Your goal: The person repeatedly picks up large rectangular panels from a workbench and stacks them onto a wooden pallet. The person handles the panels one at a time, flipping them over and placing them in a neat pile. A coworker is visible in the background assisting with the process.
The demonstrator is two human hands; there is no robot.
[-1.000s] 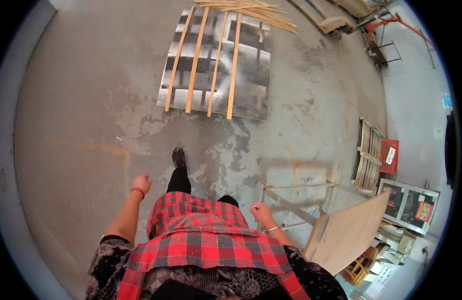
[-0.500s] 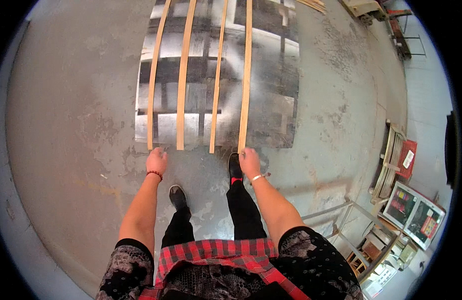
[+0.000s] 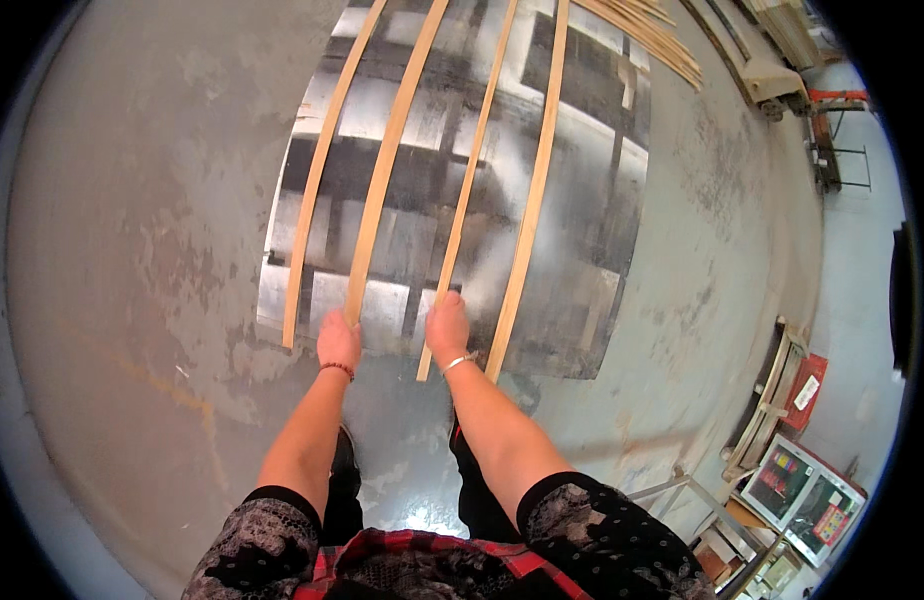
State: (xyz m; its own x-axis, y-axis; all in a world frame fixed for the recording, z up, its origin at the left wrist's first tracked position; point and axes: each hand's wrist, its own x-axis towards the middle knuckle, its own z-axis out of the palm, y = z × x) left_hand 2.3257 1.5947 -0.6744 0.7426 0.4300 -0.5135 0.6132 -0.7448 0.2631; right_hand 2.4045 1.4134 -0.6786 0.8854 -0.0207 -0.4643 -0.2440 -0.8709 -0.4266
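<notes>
1. A person in a dark patterned top leans over a broad, mottled sheet of black, grey and silver (image 3: pixel 572 280), lying low in front of them above a scuffed grey floor (image 3: pixel 162 250).
2. Four long, flat, pale tan strips, wooden by the look of them, run lengthwise over the sheet: the leftmost strip (image 3: pixel 307 205), the second strip (image 3: pixel 383 170), the third strip (image 3: pixel 469 180) and the rightmost strip (image 3: pixel 527 230). None touches its neighbour.
3. The left hand (image 3: pixel 339 342) closes around the near end of the second strip.
4. The right hand (image 3: pixel 447 330) curls narrowly at the third strip, whose near end juts toward the person; whether the fingers pinch or merely rest cannot be told.
5. Done, judging by the layout: four strips spread out side by side. Final placing appears unsettled, with the middle pair under the hands.
6. Untouched near the sheet's far right corner, a loose, slanting pile of similar tan strips (image 3: pixel 647 38) looks like stock not yet spread.
</notes>
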